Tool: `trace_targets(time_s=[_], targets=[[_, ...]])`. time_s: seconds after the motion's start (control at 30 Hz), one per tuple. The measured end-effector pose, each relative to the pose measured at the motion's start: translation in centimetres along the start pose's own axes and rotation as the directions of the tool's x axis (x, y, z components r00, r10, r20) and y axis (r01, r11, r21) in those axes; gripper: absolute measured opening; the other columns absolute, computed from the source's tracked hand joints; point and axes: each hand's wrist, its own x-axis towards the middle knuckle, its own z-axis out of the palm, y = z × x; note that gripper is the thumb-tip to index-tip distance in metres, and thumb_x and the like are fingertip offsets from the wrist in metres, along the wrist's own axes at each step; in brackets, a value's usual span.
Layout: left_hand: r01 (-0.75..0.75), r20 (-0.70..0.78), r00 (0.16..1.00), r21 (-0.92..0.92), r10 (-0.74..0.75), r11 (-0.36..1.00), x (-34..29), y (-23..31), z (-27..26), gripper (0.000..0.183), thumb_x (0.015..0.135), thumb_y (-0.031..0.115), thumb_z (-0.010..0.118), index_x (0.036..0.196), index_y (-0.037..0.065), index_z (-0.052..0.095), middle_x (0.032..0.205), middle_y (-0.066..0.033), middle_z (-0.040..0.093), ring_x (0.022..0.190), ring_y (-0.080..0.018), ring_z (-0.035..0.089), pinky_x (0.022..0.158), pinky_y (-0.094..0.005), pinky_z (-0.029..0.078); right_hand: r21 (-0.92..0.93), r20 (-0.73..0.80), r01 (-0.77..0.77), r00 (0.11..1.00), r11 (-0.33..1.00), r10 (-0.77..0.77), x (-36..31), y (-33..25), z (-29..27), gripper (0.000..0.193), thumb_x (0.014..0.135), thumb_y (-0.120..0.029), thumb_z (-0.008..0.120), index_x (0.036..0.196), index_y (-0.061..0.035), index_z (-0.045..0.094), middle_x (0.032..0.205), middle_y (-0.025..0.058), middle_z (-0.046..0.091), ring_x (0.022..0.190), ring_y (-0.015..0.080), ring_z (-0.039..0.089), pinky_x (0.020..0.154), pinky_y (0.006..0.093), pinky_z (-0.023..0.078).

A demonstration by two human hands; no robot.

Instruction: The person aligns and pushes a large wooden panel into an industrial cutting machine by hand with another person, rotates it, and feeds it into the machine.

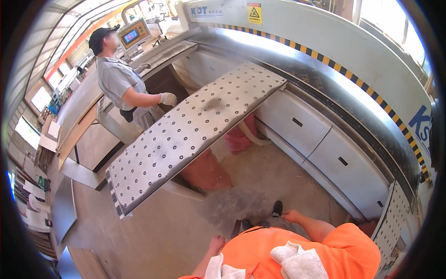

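Observation:
My left hand (216, 242) hangs low by my orange shirt (344, 246), fingers curled in, with nothing in it. My right hand (291, 215) is held out a little over the dusty concrete floor (241, 200), also holding nothing, its fingers loosely extended. Two white work gloves (297, 261) lie tucked against my chest. My black shoes (277, 208) show just beyond my hands. Ahead of me stands a long grey metal table (186, 135) dotted with rows of small round holes.
A co-worker (121, 86) in a grey shirt, black cap and white gloves stands at the table's far left end, near a control screen (132, 35). A big grey machine (325, 116) with a yellow-black striped edge curves along the right. Reddish sacks (204, 169) sit under the table.

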Motion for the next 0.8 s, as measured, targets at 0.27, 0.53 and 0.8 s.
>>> trace_targets(time_s=[0.27,0.53,0.8], targets=[[-0.051,0.033,0.998,0.069,0.048,0.996,-0.5,1.7,-0.6,0.059,0.084,0.032,0.059,0.126,-0.01,0.058,0.095,-0.0234,0.072,0.085,-0.0293,0.072,0.081,-0.0385,0.055,0.157,-0.086,-0.134,0.985,0.978,0.149,0.4,4.7,1.1,0.051,0.088,-0.048,0.061,0.122,-0.0107,0.068,0.118,0.0152,0.069,0.113,0.034,0.064,0.099,0.0424,0.049],[-0.061,0.1,0.994,0.096,0.052,0.993,0.9,6.5,-1.2,0.052,0.086,0.027,0.059,0.124,-0.01,0.059,0.092,-0.0205,0.072,0.079,-0.0271,0.071,0.07,-0.0374,0.056,0.885,-0.306,0.046,0.807,0.463,0.505,-3.4,6.1,-9.3,0.034,0.09,-0.039,0.066,0.111,-0.0116,0.069,0.097,0.0088,0.072,0.096,0.0218,0.068,0.083,0.0392,0.054],[-0.026,0.152,0.988,0.065,0.016,0.998,6.2,12.3,1.0,0.049,0.086,0.026,0.061,0.121,-0.01,0.06,0.087,-0.0175,0.071,0.071,-0.0228,0.07,0.066,-0.0353,0.056,0.67,-0.31,0.695,0.58,-0.26,0.753,-8.0,13.0,-20.7,0.048,0.09,-0.044,0.068,0.119,-0.0077,0.059,0.101,0.0071,0.068,0.089,0.0227,0.065,0.079,0.0384,0.054]])
